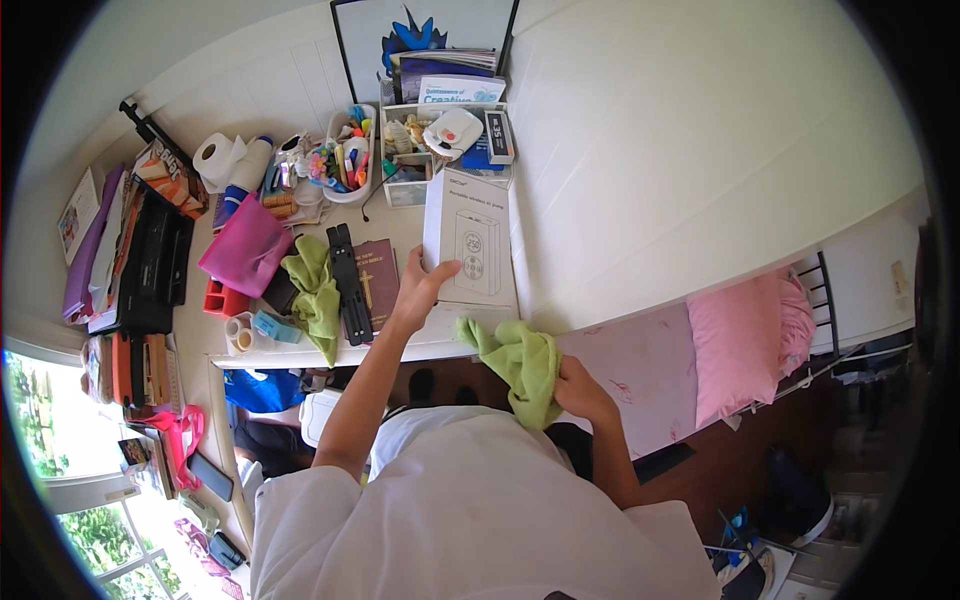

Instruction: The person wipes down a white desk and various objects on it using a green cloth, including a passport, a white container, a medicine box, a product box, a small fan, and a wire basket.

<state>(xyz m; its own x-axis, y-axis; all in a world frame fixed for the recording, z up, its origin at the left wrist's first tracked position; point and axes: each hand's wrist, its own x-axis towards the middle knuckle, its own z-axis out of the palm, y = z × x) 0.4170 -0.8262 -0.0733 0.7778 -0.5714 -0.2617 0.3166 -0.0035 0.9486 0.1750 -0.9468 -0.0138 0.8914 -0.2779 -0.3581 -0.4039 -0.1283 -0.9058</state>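
Observation:
A white cardboard box (468, 215), with a drawing of a pump-like device on its front, stands at the desk's right side before the organizer. My left hand (424, 288) grips its lower left edge, thumb on the front face, with the other fingers partly hidden behind it. Off the desk's front edge, in front of my body, my right hand (583, 392) is closed around a crumpled lime-green cloth (520, 365), which spreads toward the box. Another green cloth (313, 285) lies on the desk beside a black folded stand (348, 285) and a maroon book (378, 275).
Behind the box, a white organizer (405, 190) holds books and small items. A pen basket (350, 160), a paper roll (215, 160) and a pink pouch (246, 245) crowd the desk's left half. A white wall panel (700, 150) rises at right, with a pink pillow (735, 350) beyond.

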